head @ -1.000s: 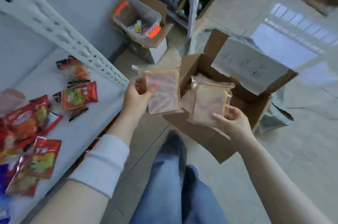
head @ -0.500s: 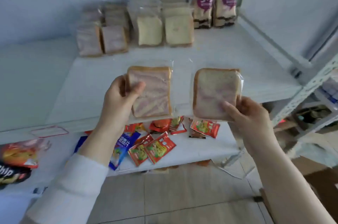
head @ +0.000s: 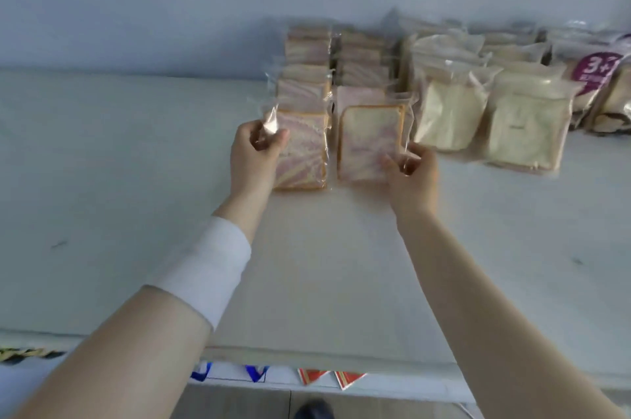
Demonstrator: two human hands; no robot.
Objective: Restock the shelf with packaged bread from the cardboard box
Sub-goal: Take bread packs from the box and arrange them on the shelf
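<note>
Our left hand (head: 254, 152) pinches a clear-wrapped pink-swirled bread packet (head: 304, 152), our right hand (head: 411, 176) a paler packet (head: 368, 141), fronting the stocked bread rows (head: 307, 53) on the white shelf (head: 136, 179); we should seat both flush before releasing.

My left hand (head: 254, 159) hides a side of the left bread pack (head: 304, 152), my right hand (head: 413, 179) a corner of the right bread pack (head: 368, 135), and the back rows (head: 309, 42) blur.

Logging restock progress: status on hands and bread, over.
Left hand grips a clear-wrapped pink-swirled bread pack, right hand pinches a paler clear-wrapped pack beside it. Both at the front of the rows on the white shelf. Nothing blocking.
</note>
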